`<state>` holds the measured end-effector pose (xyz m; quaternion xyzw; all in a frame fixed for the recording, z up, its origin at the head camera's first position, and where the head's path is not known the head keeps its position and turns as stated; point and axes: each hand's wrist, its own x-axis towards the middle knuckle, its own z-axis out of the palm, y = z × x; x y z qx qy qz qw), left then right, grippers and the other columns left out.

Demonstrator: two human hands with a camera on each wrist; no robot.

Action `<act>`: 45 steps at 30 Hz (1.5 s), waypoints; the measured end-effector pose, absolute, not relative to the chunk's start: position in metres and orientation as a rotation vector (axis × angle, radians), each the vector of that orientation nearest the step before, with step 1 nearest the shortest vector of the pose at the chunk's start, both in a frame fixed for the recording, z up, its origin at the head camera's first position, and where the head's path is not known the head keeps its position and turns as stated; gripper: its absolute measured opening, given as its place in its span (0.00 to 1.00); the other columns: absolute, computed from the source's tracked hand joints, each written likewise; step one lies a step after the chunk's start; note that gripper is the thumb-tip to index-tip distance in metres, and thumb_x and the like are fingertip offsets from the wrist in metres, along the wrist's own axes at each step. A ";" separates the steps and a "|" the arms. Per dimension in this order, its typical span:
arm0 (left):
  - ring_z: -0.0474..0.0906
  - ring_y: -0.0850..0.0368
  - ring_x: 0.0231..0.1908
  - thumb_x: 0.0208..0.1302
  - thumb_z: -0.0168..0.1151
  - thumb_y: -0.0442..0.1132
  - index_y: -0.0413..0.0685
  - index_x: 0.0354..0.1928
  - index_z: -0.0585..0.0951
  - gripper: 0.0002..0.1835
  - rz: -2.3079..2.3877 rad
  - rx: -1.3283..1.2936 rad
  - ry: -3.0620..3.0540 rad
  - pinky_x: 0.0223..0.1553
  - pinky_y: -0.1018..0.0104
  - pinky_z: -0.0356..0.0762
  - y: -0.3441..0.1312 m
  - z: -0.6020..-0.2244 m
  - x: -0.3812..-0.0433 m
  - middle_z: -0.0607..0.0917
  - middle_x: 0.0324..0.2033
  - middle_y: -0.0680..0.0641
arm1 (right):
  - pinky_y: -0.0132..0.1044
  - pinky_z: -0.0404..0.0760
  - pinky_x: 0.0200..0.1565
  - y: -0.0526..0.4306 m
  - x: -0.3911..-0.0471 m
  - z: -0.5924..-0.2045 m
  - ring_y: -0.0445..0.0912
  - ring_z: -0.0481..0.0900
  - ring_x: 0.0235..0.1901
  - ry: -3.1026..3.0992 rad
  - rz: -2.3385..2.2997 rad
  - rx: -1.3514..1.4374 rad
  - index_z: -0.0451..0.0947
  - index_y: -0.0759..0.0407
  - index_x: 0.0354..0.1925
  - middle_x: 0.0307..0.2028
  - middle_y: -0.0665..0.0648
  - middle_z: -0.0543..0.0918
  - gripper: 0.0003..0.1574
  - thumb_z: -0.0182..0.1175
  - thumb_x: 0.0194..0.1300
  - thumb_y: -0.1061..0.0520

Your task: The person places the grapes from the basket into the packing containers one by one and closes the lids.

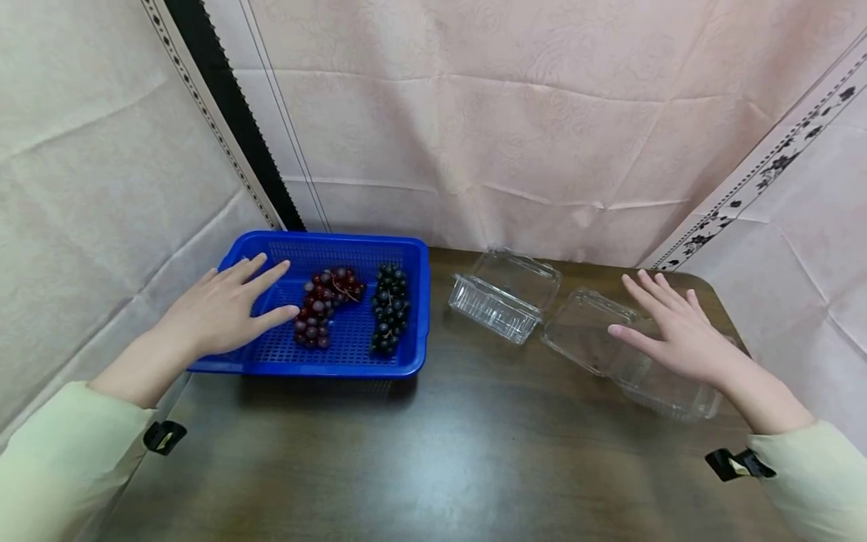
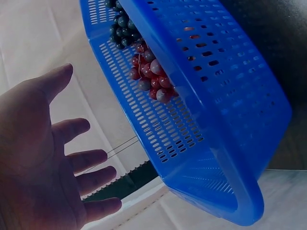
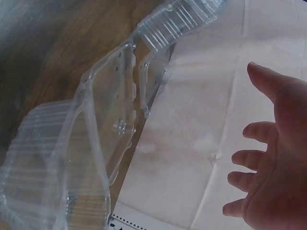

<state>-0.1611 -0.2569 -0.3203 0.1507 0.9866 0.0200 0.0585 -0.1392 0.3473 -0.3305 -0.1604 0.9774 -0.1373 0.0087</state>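
My left hand is held over the left side of a blue plastic basket, its fingers spread and holding nothing. Inside the basket lie a bunch of red grapes and, to its right, a bunch of dark grapes. Over at the right, my right hand hovers with spread fingers above a clear plastic clamshell box, hiding part of it. A second clear clamshell box, its lid also up, stands between that box and the basket. In the left wrist view the left hand appears apart from the basket.
Everything stands on a brown wooden table. Light patterned cloth hangs behind it and along both sides. The basket's back left corner is close to the left cloth.
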 end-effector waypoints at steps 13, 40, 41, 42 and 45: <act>0.47 0.29 0.70 0.62 0.37 0.77 0.55 0.76 0.52 0.48 0.051 0.486 2.968 0.65 0.28 0.43 -0.253 -0.316 -0.168 0.51 0.73 0.34 | 0.64 0.31 0.70 0.327 -0.154 -0.329 0.59 0.39 0.74 2.942 -0.535 -0.520 0.47 0.51 0.76 0.75 0.63 0.46 0.49 0.57 0.67 0.38; 0.50 0.27 0.68 0.62 0.36 0.76 0.49 0.75 0.53 0.49 0.083 0.470 2.855 0.62 0.27 0.52 -0.252 -0.310 -0.185 0.53 0.72 0.31 | 0.54 0.76 0.58 0.298 -0.194 -0.356 0.57 0.79 0.55 2.547 -0.931 -0.341 0.64 0.66 0.66 0.55 0.65 0.80 0.43 0.41 0.73 0.33; 0.49 0.27 0.68 0.62 0.36 0.77 0.49 0.75 0.53 0.50 0.087 0.464 2.845 0.62 0.26 0.52 -0.252 -0.310 -0.186 0.53 0.72 0.31 | 0.53 0.77 0.57 0.297 -0.195 -0.357 0.57 0.79 0.55 2.519 -0.953 -0.319 0.64 0.67 0.66 0.54 0.66 0.80 0.44 0.41 0.73 0.33; 0.49 0.26 0.68 0.61 0.35 0.77 0.49 0.75 0.53 0.50 0.088 0.459 2.835 0.61 0.26 0.52 -0.253 -0.309 -0.187 0.53 0.72 0.30 | 0.52 0.78 0.56 0.297 -0.196 -0.358 0.56 0.80 0.54 2.500 -0.964 -0.300 0.65 0.68 0.65 0.53 0.66 0.81 0.45 0.41 0.73 0.32; 0.48 0.26 0.68 0.62 0.36 0.77 0.49 0.75 0.52 0.50 0.090 0.445 2.816 0.61 0.25 0.52 -0.253 -0.307 -0.189 0.52 0.71 0.30 | 0.51 0.78 0.56 0.294 -0.199 -0.360 0.55 0.82 0.51 2.466 -0.958 -0.254 0.65 0.68 0.65 0.52 0.66 0.82 0.46 0.41 0.72 0.31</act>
